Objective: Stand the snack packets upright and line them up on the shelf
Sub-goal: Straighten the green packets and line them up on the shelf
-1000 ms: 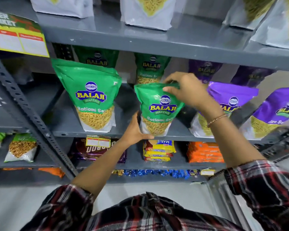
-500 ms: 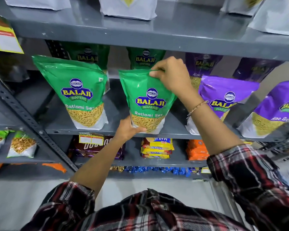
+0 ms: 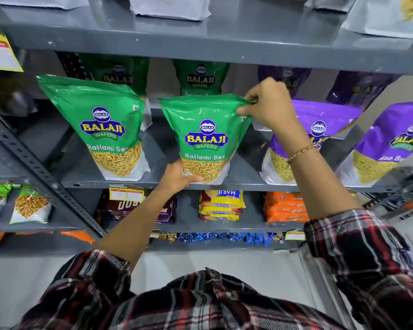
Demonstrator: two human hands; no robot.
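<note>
A green Ratlami Sev packet (image 3: 205,136) stands upright at the front of the grey middle shelf (image 3: 246,179). My left hand (image 3: 178,176) grips its bottom left corner at the shelf edge. My right hand (image 3: 268,104) pinches its top right corner. A second green packet (image 3: 100,125) stands upright to its left. Two more green packets (image 3: 200,77) stand behind in shadow. Purple packets (image 3: 320,129) stand to the right, one partly hidden by my right forearm.
The upper shelf (image 3: 200,44) hangs close above the packet tops and carries white-based packets. A slotted upright post (image 3: 34,167) runs diagonally at the left. Lower shelves hold biscuit packs (image 3: 221,206), orange packs (image 3: 284,207) and blue sweets (image 3: 219,238).
The held green packet has straightened up at the shelf front. My right hand has shifted from the top middle to the top right corner; my left hand stays at the bottom.
</note>
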